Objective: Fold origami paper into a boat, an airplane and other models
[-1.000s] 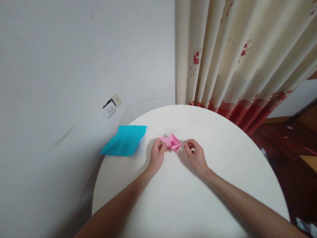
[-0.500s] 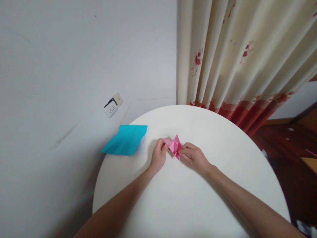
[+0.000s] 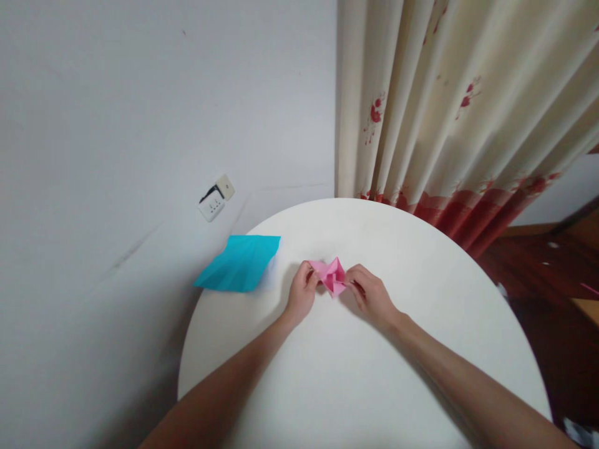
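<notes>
Round white table (image 3: 355, 386): left hand (image 3: 302, 296) and right hand (image 3: 372, 296) both pinch pink folded paper (image 3: 331, 275), light, creasable, best held by edges; blue sheet (image 3: 239, 263) well left of it.

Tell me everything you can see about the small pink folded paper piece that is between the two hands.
The small pink folded paper piece is thin coloured paper, creased into several pointed flaps with a darker hollow in the middle. It sits low over the round white table, near its far side; whether it rests on the table cannot be told. The left hand pinches its left edge and the right hand pinches its right corner. Its underside is hidden.
</notes>
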`<state>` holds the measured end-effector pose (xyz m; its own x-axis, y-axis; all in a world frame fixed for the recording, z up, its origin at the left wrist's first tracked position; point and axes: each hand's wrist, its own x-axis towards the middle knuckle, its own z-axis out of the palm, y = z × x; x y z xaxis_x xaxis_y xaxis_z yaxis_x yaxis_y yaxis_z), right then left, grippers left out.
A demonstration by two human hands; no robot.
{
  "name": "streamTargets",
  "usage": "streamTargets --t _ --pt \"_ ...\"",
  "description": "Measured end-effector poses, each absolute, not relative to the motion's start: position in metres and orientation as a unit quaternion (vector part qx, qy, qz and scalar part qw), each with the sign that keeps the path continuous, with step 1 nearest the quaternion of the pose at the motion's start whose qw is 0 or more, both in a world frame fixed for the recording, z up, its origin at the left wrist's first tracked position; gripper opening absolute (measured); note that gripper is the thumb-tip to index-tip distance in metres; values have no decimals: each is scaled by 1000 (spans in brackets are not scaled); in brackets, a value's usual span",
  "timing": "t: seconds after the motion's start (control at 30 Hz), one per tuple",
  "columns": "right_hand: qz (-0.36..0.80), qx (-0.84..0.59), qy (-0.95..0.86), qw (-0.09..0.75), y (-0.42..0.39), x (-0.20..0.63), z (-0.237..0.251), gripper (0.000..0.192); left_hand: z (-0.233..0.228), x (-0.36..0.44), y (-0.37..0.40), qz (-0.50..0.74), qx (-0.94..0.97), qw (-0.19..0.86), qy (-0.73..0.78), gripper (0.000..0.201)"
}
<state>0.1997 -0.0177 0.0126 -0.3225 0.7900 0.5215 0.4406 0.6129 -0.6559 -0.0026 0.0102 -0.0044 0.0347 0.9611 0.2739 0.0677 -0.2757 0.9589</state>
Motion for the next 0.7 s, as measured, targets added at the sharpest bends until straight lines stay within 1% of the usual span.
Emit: streamTargets --t 0.2,0.27,0.37,0.47,0.6,0.7 --pt "241 -395 -696 549 -20 192 4 15 -3 -1 9 563 550 430 441 37" --pt "276 -409 -642 587 -21 187 1 14 -1 0 8 569 536 444 438 39" --pt "307 -397 -601 622 -23 183 -2 12 1 2 8 576 483 497 433 39" --pt "280 -355 -656 605 -25 187 -1 10 4 2 9 593 423 514 453 30" --pt "211 -274 -788 509 -29 195 7 16 11 1 10 613 404 481 479 28" --pt "191 -217 -841 457 -31 197 15 18 18 -1 10 616 403 465 492 30"
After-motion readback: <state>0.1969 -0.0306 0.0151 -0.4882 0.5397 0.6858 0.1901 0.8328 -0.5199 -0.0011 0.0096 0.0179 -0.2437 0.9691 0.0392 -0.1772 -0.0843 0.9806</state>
